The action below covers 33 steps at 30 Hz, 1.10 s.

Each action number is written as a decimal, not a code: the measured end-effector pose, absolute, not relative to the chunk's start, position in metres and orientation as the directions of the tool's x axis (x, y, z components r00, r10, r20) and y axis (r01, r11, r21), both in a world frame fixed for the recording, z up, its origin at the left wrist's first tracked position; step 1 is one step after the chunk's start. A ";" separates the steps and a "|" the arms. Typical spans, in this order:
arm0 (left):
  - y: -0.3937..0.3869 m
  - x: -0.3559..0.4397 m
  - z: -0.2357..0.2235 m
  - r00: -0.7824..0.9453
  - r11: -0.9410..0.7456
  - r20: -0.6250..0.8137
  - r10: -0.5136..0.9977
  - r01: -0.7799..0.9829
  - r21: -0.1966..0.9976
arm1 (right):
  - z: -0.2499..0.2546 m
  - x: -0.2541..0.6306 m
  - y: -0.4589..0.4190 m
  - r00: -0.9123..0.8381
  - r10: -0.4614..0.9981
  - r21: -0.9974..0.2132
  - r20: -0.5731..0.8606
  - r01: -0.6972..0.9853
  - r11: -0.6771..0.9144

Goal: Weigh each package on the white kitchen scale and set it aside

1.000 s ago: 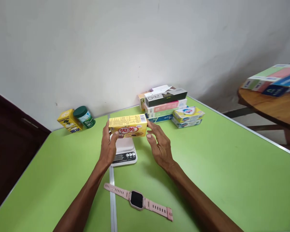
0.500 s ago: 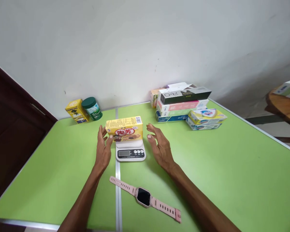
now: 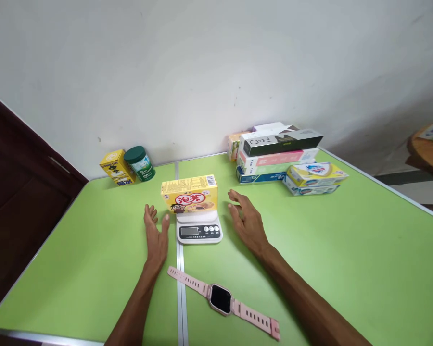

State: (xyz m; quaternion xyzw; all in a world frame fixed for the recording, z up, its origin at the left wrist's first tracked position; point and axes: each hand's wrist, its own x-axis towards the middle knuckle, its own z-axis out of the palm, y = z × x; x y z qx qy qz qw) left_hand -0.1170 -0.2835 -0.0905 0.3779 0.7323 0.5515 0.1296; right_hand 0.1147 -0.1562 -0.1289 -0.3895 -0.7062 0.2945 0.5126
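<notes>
A yellow snack box (image 3: 190, 196) with red-and-white lettering rests on the platform of a white kitchen scale (image 3: 199, 232). The scale's display looks blank. To the left of the box is my left hand (image 3: 156, 236), fingers apart and holding nothing. My right hand (image 3: 250, 222) is on the other side, also open, its fingers apart from the box. Closer to me, a smartwatch (image 3: 221, 299) with a pink strap lies stretched out flat on the green table (image 3: 75, 269).
Against the wall at back left stand a yellow carton (image 3: 117, 167) and a green-lidded jar (image 3: 139, 163). Several long boxes (image 3: 281, 143) are stacked at back right, beside two stacked soap boxes (image 3: 315, 179). A wooden stool (image 3: 427, 156) is beyond the table's right edge.
Both hands have drawn away from the yellow snack box, the left lower and the right further right. The box stays on the scale. The whole view has shifted slightly.
</notes>
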 end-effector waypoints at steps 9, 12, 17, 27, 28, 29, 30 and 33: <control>-0.252 -0.065 -0.069 -0.609 0.023 0.303 0.733 0.467 0.884 | -0.099 0.088 -0.179 -0.278 0.772 -0.767 0.572 0.154 0.623; -0.246 -0.074 -0.066 -0.633 -0.014 0.343 0.694 0.464 0.886 | -0.087 0.077 -0.184 -0.297 0.748 -0.743 0.594 0.154 0.651; -0.257 -0.133 -0.061 -0.690 -0.059 0.467 0.552 0.527 0.848 | -0.061 0.017 -0.183 -0.411 0.675 -0.698 0.613 0.119 0.706; -0.246 -0.309 -0.088 -0.839 0.142 0.400 0.368 0.476 0.868 | -0.084 -0.177 -0.159 -0.652 0.677 -0.817 0.341 0.150 0.556; -0.241 -0.319 -0.091 -0.839 0.141 0.403 0.366 0.478 0.867 | -0.087 -0.189 -0.156 -0.651 0.687 -0.819 0.323 0.172 0.548; -0.236 -0.328 -0.094 -0.837 0.143 0.405 0.367 0.481 0.865 | -0.090 -0.198 -0.154 -0.652 0.692 -0.818 0.310 0.188 0.544; -0.230 -0.336 -0.096 -0.833 0.148 0.408 0.372 0.487 0.861 | -0.092 -0.206 -0.151 -0.652 0.696 -0.816 0.301 0.202 0.542; -0.215 -0.350 -0.098 -0.817 0.174 0.423 0.392 0.517 0.838 | -0.095 -0.221 -0.139 -0.652 0.706 -0.815 0.277 0.229 0.532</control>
